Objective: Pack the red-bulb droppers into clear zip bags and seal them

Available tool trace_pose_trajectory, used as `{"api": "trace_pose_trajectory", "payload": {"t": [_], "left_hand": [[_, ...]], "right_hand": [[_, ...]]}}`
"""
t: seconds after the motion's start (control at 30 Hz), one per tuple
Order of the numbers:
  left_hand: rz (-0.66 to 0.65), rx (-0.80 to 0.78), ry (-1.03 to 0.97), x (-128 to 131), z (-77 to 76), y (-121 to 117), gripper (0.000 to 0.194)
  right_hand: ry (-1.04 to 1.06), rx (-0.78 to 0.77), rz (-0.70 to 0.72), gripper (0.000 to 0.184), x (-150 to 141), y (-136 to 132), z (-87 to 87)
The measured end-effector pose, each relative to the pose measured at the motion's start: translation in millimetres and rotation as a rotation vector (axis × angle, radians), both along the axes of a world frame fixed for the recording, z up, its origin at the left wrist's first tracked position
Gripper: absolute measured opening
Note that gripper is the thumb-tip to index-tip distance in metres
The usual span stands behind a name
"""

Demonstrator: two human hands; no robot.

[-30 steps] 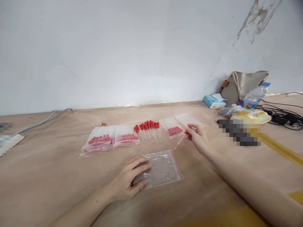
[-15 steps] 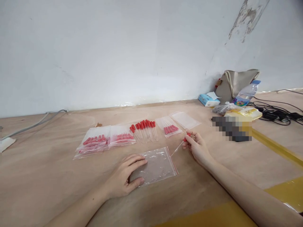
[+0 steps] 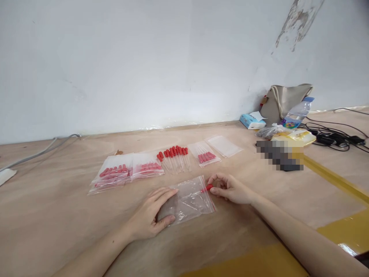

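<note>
A clear zip bag lies flat on the table with its red-striped mouth facing right. My left hand rests on the bag's left end, thumb and fingers spread. A dropper with a red rubber bulb pokes through the mouth, its glass tube inside the bag and its bulb at the opening. Thumb and fingers of my right hand hold the bulb's outer end. Behind the bag, several loose droppers lie side by side, red bulbs pointing away from me.
Filled bags of droppers are stacked at left, and another filled bag lies right of the loose droppers. Beside it is a flat bag. Tissues, a cloth bag, a bottle and black cables stand at back right.
My right hand has moved left and nearer to me, bringing the dropper from outside the bag's mouth to mostly inside it. My left hand has stayed on the bag.
</note>
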State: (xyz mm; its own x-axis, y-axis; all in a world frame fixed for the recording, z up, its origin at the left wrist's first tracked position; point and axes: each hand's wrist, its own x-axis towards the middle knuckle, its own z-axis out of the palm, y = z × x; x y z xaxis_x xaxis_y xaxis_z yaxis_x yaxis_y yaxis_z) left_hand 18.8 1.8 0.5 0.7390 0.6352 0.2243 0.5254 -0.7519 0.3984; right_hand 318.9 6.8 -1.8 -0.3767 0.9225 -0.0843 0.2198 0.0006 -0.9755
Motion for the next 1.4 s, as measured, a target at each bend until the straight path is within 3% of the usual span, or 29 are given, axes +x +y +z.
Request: {"api": "trace_pose_trajectory", "payload": {"t": [0.2,0.37,0.63,0.87,1.1,1.27,1.4], "left_hand": [[0.002,0.008,0.008,4,-1.2,2,0.054],[-0.006,-0.014,0.015,8,-2.5,3,0.055],[0.002,-0.021,0.015,9,-1.2,2,0.054],[0.005,-0.006,-0.002,10,-2.2,2,0.055],[-0.002,-0.004,-0.006,10,-3.2,3,0.055],[0.005,-0.004,0.001,10,-1.8,2,0.055],[0.000,-0.016,-0.005,10,-1.3,2,0.054]], "right_hand": [[0.153,-0.151,0.135,0.033,-10,1,-3.4],[0.207,-0.158,0.165,0.032,-16,0,-3.5],[0.144,-0.041,-0.027,0.030,-16,1,-9.2],[0.146,-0.054,0.022,0.029,-22,-4,-3.2],[0.123,-0.015,0.001,0.027,-28,-8,-8.2],[0.110,-0.053,-0.185,0.031,-26,-6,-7.2],[0.176,-0.044,-0.219,0.030,-20,-4,-10.1]]}}
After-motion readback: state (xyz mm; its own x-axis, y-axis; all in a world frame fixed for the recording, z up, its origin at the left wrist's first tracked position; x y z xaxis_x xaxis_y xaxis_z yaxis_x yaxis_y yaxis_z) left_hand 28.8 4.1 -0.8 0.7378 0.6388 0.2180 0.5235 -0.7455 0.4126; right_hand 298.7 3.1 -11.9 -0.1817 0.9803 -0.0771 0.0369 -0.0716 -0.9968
